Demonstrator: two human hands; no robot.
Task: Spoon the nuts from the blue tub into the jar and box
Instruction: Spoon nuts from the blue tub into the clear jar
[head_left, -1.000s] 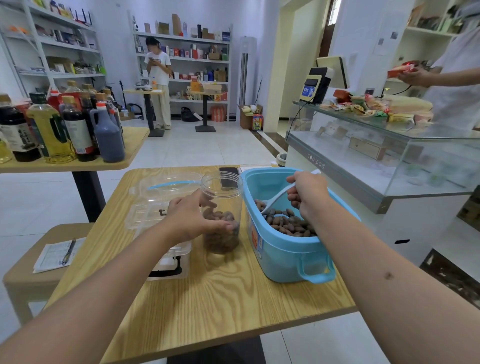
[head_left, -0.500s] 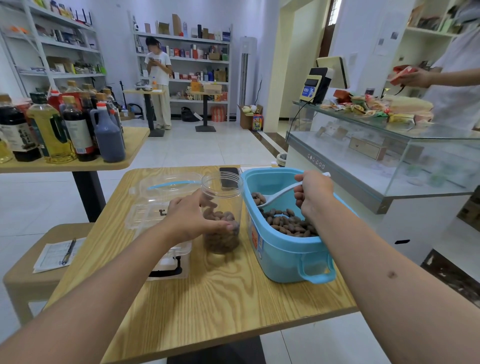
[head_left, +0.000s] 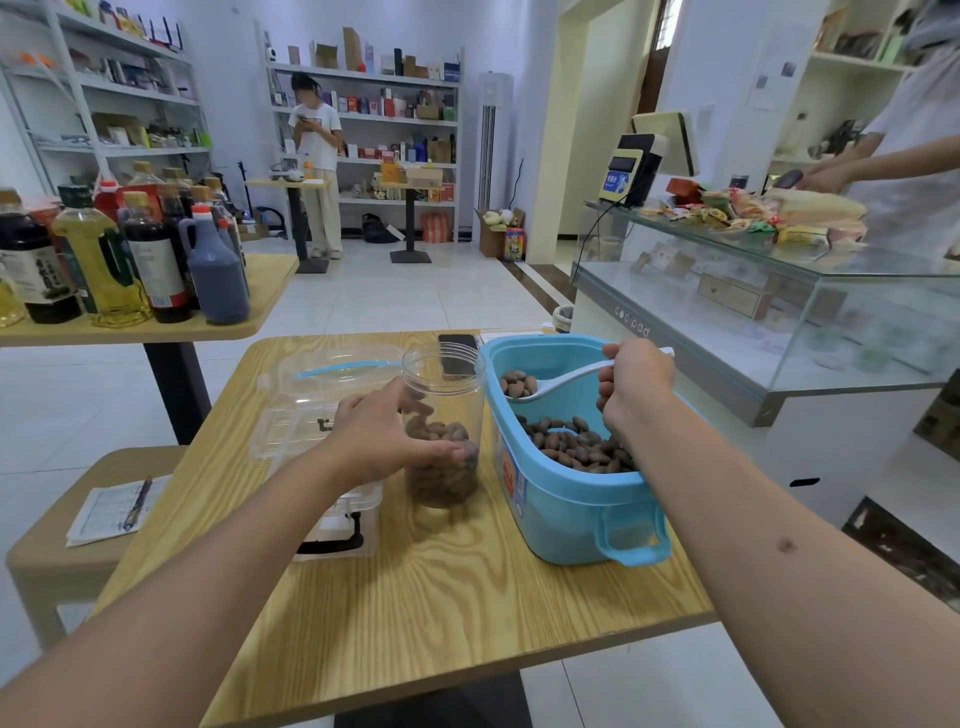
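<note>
Nuts (head_left: 519, 385) sit heaped in the bowl of the white spoon (head_left: 556, 382), held level above the blue tub (head_left: 571, 499), near its far-left inner wall and just beside the jar (head_left: 442, 431) rim. Right hand (head_left: 631, 387) grips the spoon handle in a curled fist; left hand (head_left: 384, 434) wraps the jar's side, fingers round the clear wall, holding it on the worktop (head_left: 415, 587).

Risks, my read:
- Spoon is loaded to the brim; a tilt or jerk on the way across the tub rim would likely drop nuts onto the worktop or back into the tub.
- Jar mouth is narrow against the spoon bowl, so a fast tip could bounce nuts off the rim.
- Left fingers sit high on the jar; spoon could clip them.
- Phone (head_left: 457, 353) lies right behind the jar at the far edge, in the spill path.

Look of things: nuts are brown, oval, smooth-shelled. Jar is clear plastic, upright, roughly a third to half full. Tub has a fair layer of nuts left, piled toward its near-right side. Clear box (head_left: 322, 447) stands left of the jar, lid open, largely hidden by the left hand; cannot tell its fill.
</note>
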